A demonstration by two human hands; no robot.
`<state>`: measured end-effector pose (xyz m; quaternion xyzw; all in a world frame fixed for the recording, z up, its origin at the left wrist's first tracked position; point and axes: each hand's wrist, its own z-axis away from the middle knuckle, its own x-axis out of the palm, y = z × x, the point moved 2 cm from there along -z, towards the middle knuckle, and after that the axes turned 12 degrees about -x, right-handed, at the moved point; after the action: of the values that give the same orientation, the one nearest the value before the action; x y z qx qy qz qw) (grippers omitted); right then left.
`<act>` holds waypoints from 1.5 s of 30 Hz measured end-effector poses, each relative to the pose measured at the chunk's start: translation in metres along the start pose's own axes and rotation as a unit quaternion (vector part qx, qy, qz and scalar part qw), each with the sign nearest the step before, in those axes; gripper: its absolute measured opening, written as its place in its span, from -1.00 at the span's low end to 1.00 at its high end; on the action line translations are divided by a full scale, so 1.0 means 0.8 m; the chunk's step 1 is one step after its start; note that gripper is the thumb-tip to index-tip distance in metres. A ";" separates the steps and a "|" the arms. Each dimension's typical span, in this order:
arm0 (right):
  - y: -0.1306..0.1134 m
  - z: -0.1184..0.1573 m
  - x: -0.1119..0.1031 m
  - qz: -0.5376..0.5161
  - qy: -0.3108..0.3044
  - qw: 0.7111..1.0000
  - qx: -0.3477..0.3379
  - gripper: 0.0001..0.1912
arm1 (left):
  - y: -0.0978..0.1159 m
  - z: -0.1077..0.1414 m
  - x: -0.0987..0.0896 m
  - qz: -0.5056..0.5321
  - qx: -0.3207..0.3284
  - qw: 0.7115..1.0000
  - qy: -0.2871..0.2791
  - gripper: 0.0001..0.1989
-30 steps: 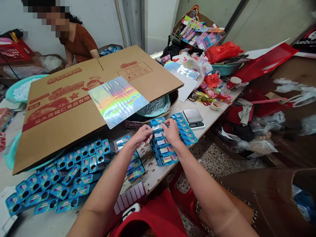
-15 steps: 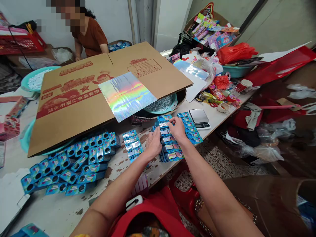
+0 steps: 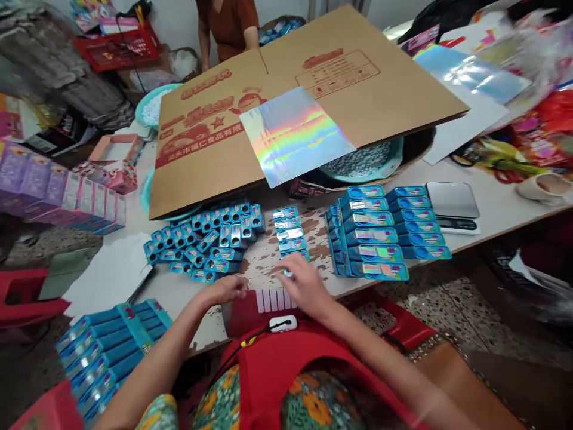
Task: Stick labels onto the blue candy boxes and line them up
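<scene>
My right hand [image 3: 305, 288] lies at the table's front edge, fingers curled over the nearest blue tin [image 3: 286, 272] of a short column of blue tins [image 3: 289, 230]. My left hand [image 3: 227, 289] hovers just left of it, fingers loosely apart, holding nothing, close to a loose heap of blue tins [image 3: 208, 242]. A neat stacked block of blue tins [image 3: 373, 234] stands to the right, apart from both hands. Motion blurs the hands.
A big flat cardboard sheet [image 3: 340, 71] with a holographic sheet [image 3: 295, 134] covers the table's back, over a teal basin of pellets [image 3: 364, 164]. A small scale [image 3: 452, 202] sits at right. Blue cartons [image 3: 105, 340] lie lower left. Another person [image 3: 228, 21] stands behind.
Both hands left the stacked block of tins and drew back toward the table's front edge. The right hand now rests on the short column. The view tilted down and left.
</scene>
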<state>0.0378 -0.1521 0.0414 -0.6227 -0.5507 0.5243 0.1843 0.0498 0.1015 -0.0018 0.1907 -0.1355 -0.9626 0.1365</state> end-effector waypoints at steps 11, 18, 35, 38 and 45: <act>0.041 0.048 0.151 0.052 -0.360 0.931 -0.027 -0.40 | -0.041 -0.018 0.029 0.144 -0.028 0.987 0.070 -0.79; 0.036 0.043 0.145 0.053 -0.369 0.926 -0.054 -0.74 | -0.050 -0.035 0.035 0.151 -0.037 0.984 0.085 -0.77; -0.007 -0.013 -0.051 -0.039 0.163 0.952 0.258 -0.88 | 0.182 0.031 -0.011 0.292 0.165 0.942 0.015 -0.61; 0.016 -0.019 -0.097 0.043 0.248 0.937 0.243 -0.88 | 0.243 0.007 -0.038 0.276 0.212 0.938 0.014 -0.67; 0.106 -0.064 -0.203 0.162 0.251 0.916 0.267 -0.81 | 0.360 -0.057 -0.103 0.263 0.307 0.914 -0.028 -0.82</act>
<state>0.1485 -0.3049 0.0657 -0.7419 -0.2174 0.5014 0.3885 0.2024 -0.1485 0.0751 0.1533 -0.4736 -0.8078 0.3158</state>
